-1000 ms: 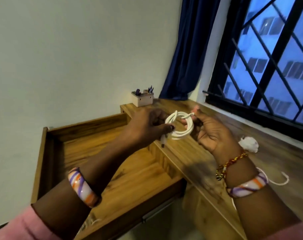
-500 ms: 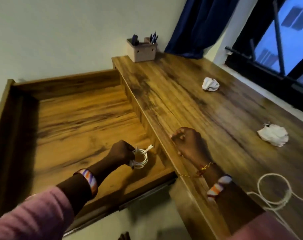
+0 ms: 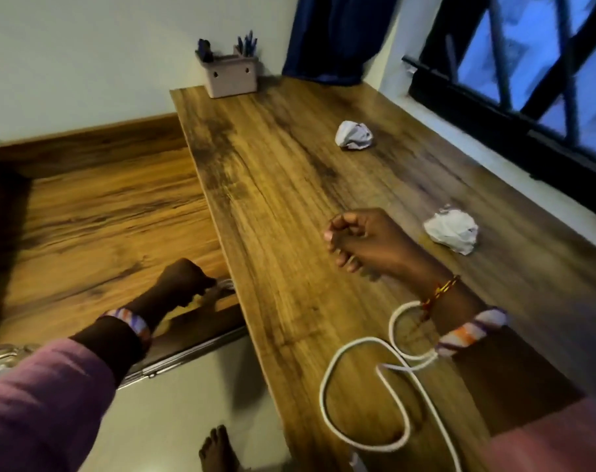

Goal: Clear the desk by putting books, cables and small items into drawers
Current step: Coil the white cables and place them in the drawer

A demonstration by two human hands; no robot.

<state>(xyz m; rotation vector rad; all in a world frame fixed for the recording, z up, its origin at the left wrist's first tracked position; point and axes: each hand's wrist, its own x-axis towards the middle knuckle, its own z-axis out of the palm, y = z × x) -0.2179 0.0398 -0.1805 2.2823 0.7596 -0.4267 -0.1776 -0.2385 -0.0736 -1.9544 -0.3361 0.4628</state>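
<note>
Coiled cable going into the open drawer

The desk (image 3: 289,199) fills the frame's centre, the open drawer (image 3: 102,216) at left. A loose white cable (image 3: 327,403) lies at lower right, two crumpled papers (image 3: 451,231) beyond. The left hand (image 3: 184,281) grasps a coiled cable (image 3: 225,285) at the drawer's near right corner; the right hand (image 3: 361,241) hovers loosely curled, holding nothing.

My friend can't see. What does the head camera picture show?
A person's left hand lowers a coiled white cable into an open wooden drawer. Their right hand hovers empty over the desk, near a loose white cable and two crumpled papers.
</note>
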